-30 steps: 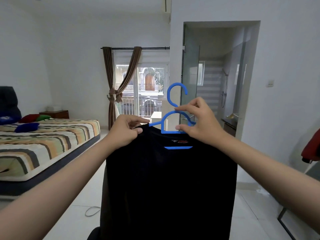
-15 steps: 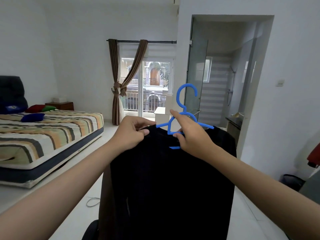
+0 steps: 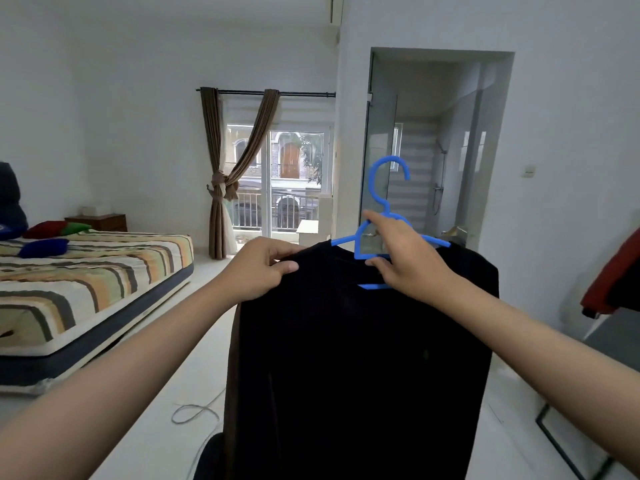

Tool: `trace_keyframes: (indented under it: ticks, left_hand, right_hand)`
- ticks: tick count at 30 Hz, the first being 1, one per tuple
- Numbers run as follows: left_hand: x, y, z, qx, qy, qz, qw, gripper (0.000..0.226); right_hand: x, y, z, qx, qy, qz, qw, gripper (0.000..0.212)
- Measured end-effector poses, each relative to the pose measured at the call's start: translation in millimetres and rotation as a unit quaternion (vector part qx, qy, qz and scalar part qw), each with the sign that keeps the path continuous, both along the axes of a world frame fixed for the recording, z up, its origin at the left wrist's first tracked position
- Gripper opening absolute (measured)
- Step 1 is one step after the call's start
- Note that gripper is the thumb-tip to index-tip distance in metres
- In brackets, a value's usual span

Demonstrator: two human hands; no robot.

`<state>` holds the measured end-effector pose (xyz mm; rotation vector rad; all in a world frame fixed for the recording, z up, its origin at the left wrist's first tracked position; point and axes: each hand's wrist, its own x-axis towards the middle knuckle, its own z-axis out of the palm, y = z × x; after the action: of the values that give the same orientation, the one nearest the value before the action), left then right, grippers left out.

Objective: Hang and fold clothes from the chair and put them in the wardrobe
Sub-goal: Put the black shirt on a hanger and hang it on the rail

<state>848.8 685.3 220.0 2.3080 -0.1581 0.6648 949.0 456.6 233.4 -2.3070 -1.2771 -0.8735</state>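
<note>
The shirt (image 3: 360, 358) is plain black, its hanger (image 3: 375, 202) bright blue. The bedcover (image 3: 86, 271) carries orange, grey, black and cream stripes; the curtains (image 3: 221, 188) are brown.

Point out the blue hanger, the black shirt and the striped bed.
blue hanger (image 3: 375, 188): head view, on the hook's stem.
black shirt (image 3: 346, 358): head view, mid front panel.
striped bed (image 3: 86, 271): head view, top of mattress.

Black shirt (image 3: 363, 358) draped upright on blue plastic hanger (image 3: 381, 202), hook up

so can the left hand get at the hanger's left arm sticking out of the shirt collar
Probably yes: the left hand pinches the black shirt at the shoulder right beside the blue hanger, nothing between them, though it must release the fabric.
</note>
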Motion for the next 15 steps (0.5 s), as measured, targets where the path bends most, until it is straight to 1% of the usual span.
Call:
trace_keyframes:
  ticks: [3,6,7,9,11,13,15]
  left_hand:
    - [-28.8,12.1,1.5,0.033,-0.013,-0.007,0.999,0.043]
    - [-49.9,19.5,2.8,0.047,-0.058,-0.032,0.997,0.043]
    - [-56.2,19.6,4.5,0.028,-0.073,-0.041,0.996,0.042]
    - [-68.4,15.9,10.2,-0.04,-0.089,-0.068,0.993,0.038]
    - [-80.8,7.0,16.6,-0.097,-0.101,-0.12,0.983,0.039]
    - [-92.5,-6.6,22.9,-0.133,-0.108,-0.173,0.97,0.04]
    - [-102.2,-24.1,28.3,-0.147,-0.11,-0.213,0.959,0.04]
  right_hand:
    - [-41.4,5.7,4.0,0.003,-0.035,-0.034,0.999,0.067]
    - [-79.3,6.7,11.2,0.004,-0.052,-0.065,0.996,0.068]
    - [-90.2,4.2,14.3,0.005,-0.055,-0.075,0.996,0.069]
    - [-110.5,-6.8,21.4,0.013,-0.05,-0.098,0.994,0.071]
    - [-130.3,-24.2,28.2,0.025,-0.045,-0.126,0.991,0.071]
    - [-151.6,-44.3,33.4,0.035,-0.044,-0.158,0.986,0.07]
    - [-175.1,-65.3,35.9,0.038,-0.042,-0.19,0.98,0.071]
